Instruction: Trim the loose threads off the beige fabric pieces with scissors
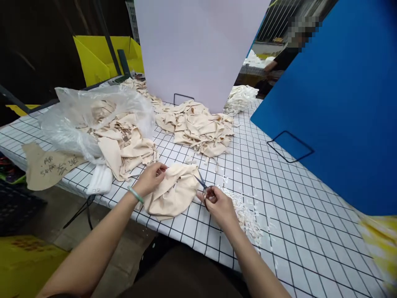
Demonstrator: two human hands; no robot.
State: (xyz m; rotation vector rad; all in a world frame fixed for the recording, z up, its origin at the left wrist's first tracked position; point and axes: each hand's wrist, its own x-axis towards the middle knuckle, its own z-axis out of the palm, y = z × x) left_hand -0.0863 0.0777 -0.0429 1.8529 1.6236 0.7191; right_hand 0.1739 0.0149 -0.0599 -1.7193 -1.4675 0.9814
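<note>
A beige fabric piece [173,192] lies bunched on the grid-patterned table [288,244] in front of me. My left hand [151,178], with a green bangle at the wrist, pinches its upper left edge. In my right hand [219,205] is a pair of scissors [202,182], fingers in the handles. The blades point up and left and meet the fabric's right edge; whether they cut into it is too small to tell. Small white scraps [248,219] lie scattered beside and beyond my right hand.
More beige pieces [201,126] lie heaped behind, and others spill from a clear plastic bag [68,120] at the left. A white device [101,180] and a brown paper pattern [49,165] rest near the left edge. Pale [198,49] and blue panels [335,103] stand upright. A person works beyond.
</note>
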